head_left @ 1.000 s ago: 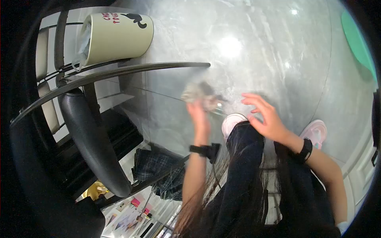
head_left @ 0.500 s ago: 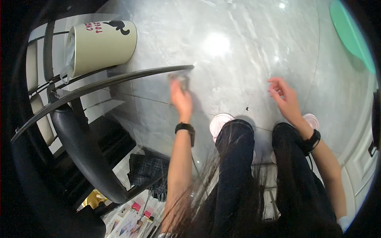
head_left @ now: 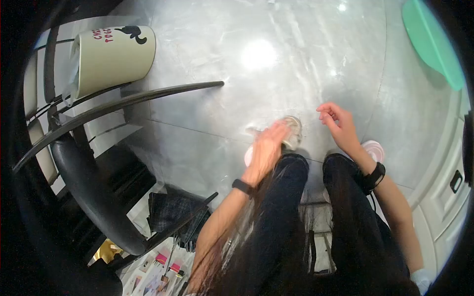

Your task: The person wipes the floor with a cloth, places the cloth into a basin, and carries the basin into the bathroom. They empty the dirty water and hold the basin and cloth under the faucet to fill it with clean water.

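My left hand (head_left: 270, 144) is over the floor in front of my left knee, its fingers pressed on a crumpled off-white cloth (head_left: 293, 132). Part of the cloth is hidden under the fingers, and the hand is a little blurred. My right hand (head_left: 340, 127) hovers near my right knee with its fingers loosely bent and apart, holding nothing. Below the hands lies the glossy grey tiled floor (head_left: 207, 111). One pale pink shoe (head_left: 374, 150) shows beside my right knee; the other is mostly covered by my left hand.
A cream bin (head_left: 116, 61) with a black cat picture stands at upper left. A dark curved bar (head_left: 148, 94) and a black padded armrest (head_left: 94, 192) reach in from the left. A green basin (head_left: 432, 44) is at upper right, a white cabinet door (head_left: 444, 207) at right.
My left hand has swept right with the cloth, from the curved bar's tip to before my left knee. A dark speck there no longer shows. The view has shifted slightly right.
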### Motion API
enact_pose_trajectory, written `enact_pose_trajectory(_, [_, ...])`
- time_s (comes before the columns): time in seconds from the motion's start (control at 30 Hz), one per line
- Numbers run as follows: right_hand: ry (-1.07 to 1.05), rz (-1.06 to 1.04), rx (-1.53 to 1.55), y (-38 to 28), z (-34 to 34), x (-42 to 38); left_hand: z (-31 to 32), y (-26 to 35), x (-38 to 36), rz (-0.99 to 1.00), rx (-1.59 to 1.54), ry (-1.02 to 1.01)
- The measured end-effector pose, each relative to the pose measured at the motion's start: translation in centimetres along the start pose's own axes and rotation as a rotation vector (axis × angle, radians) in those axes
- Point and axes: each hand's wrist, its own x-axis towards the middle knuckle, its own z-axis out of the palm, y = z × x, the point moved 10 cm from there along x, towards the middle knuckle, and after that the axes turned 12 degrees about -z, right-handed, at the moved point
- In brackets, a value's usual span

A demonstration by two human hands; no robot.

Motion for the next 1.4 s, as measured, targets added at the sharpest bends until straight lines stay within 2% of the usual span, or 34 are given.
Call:
enact_pose_trajectory(0.03, [0.006, 0.013, -0.005, 0.2, -0.1, 0.0, -0.4, -1.6, 0.0, -0.126, -0.126, -0.036])
enact_pose_trajectory(0.1, [0.015, 0.029, 0.008, 0.5, -0.2, -0.4, -5.9, -5.3, 0.4, -0.255, -0.345, 0.368])
enact_pose_trajectory(0.17, [0.030, 0.016, 0.039, 0.6, -0.4, 0.0, -9.7, -9.6, 2.3, -0.415, -0.416, 0.508])
enact_pose_trajectory(0.23, [0.022, 0.046, 0.019, 0.9, -0.6, 0.3, -13.2, -8.3, 4.5, -0.377, -0.043, 0.580])
enact_pose_trajectory(0.33, [0.035, 0.029, 0.021, 0.9, -1.0, 0.4, -11.8, -6.9, 6.3, -0.343, 0.030, 0.600])
enact_pose_trajectory(0.43, [0.048, 0.027, 0.041, 1.1, -1.2, 0.3, -9.2, -4.1, 6.4, -0.224, 0.298, 0.636])
enact_pose_trajectory(0.47, [0.050, 0.031, 0.053, 1.3, -1.2, 0.2, -8.5, -4.2, 6.4, -0.248, 0.265, 0.617])
enact_pose_trajectory(0.57, [0.025, 0.055, 0.043, 2.2, -1.1, 0.0, -6.4, -1.0, 6.4, -0.077, 0.227, 0.460])
enact_pose_trajectory(0.63, [0.038, 0.043, 0.078, 2.4, -1.2, 0.0, -4.5, 2.0, 5.8, 0.041, 0.288, 0.430])
enact_pose_trajectory(0.7, [0.043, 0.052, 0.077, 2.9, -1.5, 0.0, -2.6, 4.7, 4.7, 0.121, 0.238, 0.392])
enact_pose_trajectory(0.8, [0.051, 0.079, 0.040, 3.7, -2.2, -0.5, 0.5, 7.5, 2.7, 0.205, 0.186, 0.231])
enact_pose_trajectory(0.93, [0.081, 0.088, 0.005, 3.4, -3.7, -0.8, 2.3, 8.8, 1.0, 0.245, -0.079, -0.007])
enact_pose_trajectory(1.03, [0.123, 0.091, 0.023, 4.2, -4.3, -0.9, 0.3, 6.3, 1.9, 0.107, -0.260, -0.004])
enact_pose_trajectory(1.1, [0.137, 0.094, 0.049, 4.6, -4.6, -0.6, -3.7, 2.5, 2.4, -0.102, -0.416, 0.194])
enact_pose_trajectory(1.13, [0.135, 0.096, 0.058, 4.5, -4.9, -0.5, -5.1, -0.1, 2.5, -0.160, -0.449, 0.310])
enact_pose_trajectory(1.2, [0.145, 0.095, 0.080, 4.4, -5.4, -0.3, -6.2, -3.2, 2.6, -0.225, -0.419, 0.391])
enact_pose_trajectory(1.27, [0.164, 0.091, 0.109, 4.3, -5.8, -0.4, -10.8, -7.3, 2.4, -0.294, -0.206, 0.596])
enact_pose_trajectory(1.37, [0.214, 0.091, 0.110, 2.8, -6.5, -0.5, -10.7, -15.1, 2.4, -0.625, 0.194, 0.450])
enact_pose_trajectory(1.4, [0.208, 0.093, 0.082, 2.7, -6.8, -0.7, -10.1, -16.6, 2.2, -0.633, 0.208, 0.457])
